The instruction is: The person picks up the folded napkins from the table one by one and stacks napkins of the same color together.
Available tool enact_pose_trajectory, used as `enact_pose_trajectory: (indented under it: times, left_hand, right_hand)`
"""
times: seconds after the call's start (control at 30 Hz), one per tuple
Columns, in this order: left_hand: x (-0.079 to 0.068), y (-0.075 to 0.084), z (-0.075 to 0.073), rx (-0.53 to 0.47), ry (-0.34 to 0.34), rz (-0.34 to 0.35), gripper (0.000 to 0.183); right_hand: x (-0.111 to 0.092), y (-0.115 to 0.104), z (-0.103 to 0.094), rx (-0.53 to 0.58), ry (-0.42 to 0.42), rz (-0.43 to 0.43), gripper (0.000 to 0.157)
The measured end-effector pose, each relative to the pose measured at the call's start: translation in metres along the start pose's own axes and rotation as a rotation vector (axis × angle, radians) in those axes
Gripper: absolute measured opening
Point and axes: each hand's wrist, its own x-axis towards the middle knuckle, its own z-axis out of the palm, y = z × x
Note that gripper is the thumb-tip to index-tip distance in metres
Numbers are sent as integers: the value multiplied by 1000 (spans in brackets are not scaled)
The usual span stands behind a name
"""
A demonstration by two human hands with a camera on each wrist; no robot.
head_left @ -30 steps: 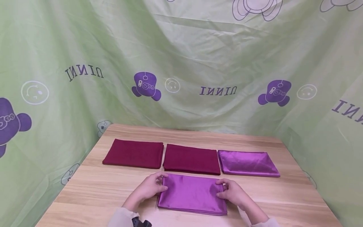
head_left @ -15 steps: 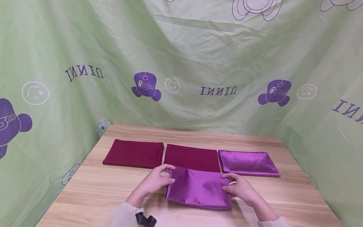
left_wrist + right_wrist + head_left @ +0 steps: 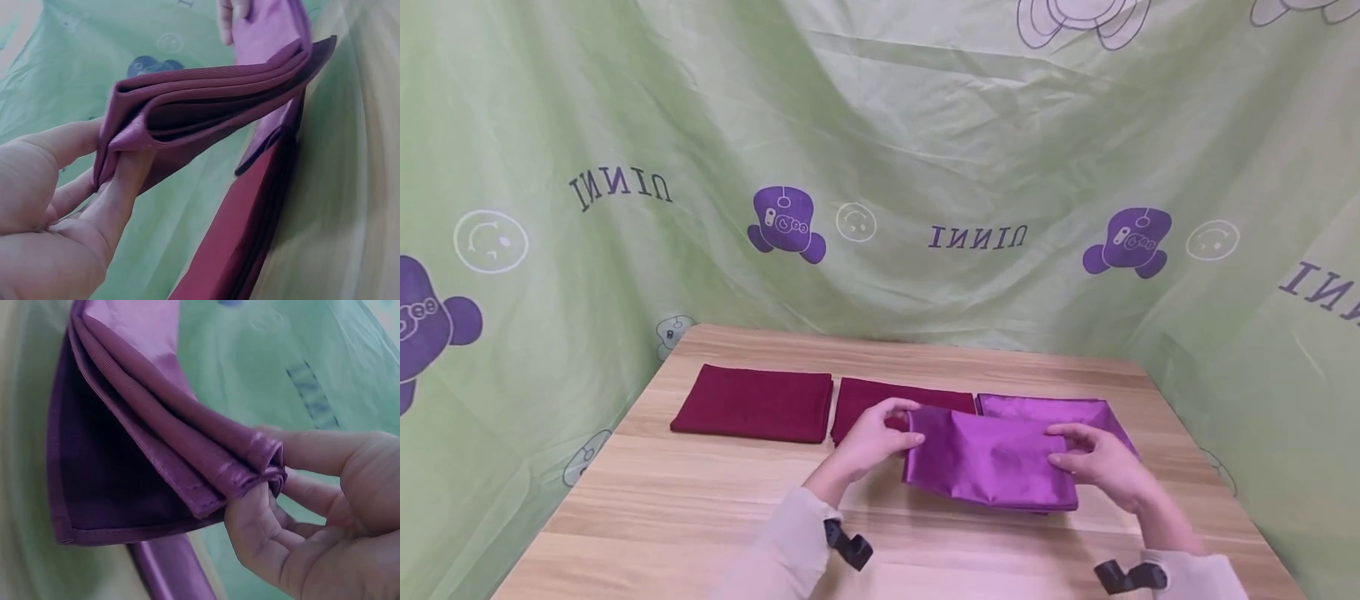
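Observation:
A folded shiny purple cloth hangs above the table between both hands, its near edge sagging. My left hand pinches its left end between thumb and fingers; the left wrist view shows the stacked folds of the cloth in that grip. On the opposite end, my right hand pinches the folded layers, and a loose lower flap droops open in the right wrist view. Behind the held cloth lie a dark red folded cloth, partly hidden, and another purple folded cloth, also partly covered.
A second dark red folded cloth lies flat at the left of the back row. The wooden table meets a green printed curtain behind and at both sides.
Both hands have lifted the purple cloth off the table and carried it to the right and away from the body, so that it now overlaps the back row in the head view.

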Motion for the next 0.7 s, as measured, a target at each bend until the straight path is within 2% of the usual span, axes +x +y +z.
enact_pose_trajectory:
  times: [0.13,0.27,0.37,0.5,0.7]
  left_hand:
    - [23,1,17,-12,8,-13,46]
    - [45,-3,36,-79,-4,-21,47]
    - [61,-7,52,-143,-16,-21,48]
    - [78,-12,75,-170,-16,-28,49]
    - [93,-21,94,-195,-10,-44,54]
  right_hand:
    - [5,1,-29,47,-44,-6,50]
    - [10,6,-54,88,-65,20,37]
    - [12,8,-70,74,-52,41,37]
    - [17,12,-91,25,-27,47,41]
    - [27,23,-110,-24,-26,48,47]
